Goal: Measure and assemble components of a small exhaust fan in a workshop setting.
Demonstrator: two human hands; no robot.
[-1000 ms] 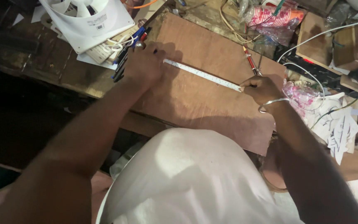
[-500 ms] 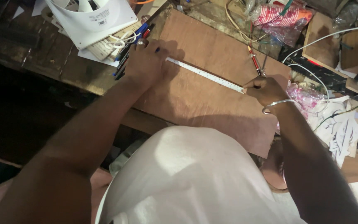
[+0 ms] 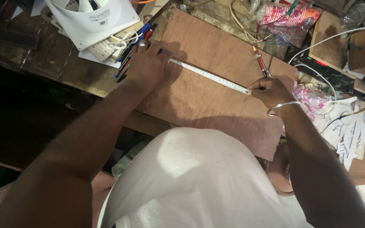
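Observation:
A brown plywood board (image 3: 199, 101) lies on a cluttered workbench. Across it runs a white measuring tape (image 3: 210, 76), stretched from left to right. My left hand (image 3: 148, 64) presses the tape's left end down near the board's left edge, fingers closed over it. My right hand (image 3: 271, 92), with a metal bangle on the wrist, pinches the tape's right end near the board's right edge. My white-shirted body covers the board's near edge.
A white plastic fan housing (image 3: 93, 19) sits at the top left over papers, with several pens (image 3: 134, 48) beside my left hand. Screwdrivers (image 3: 260, 63), cables, a pink printed bag (image 3: 290, 17), wooden boxes (image 3: 343, 42) and paper scraps (image 3: 351, 135) crowd the right side.
The view has shifted slightly. Both hands stay on the tape's ends, and the tape lies stretched over the board as before.

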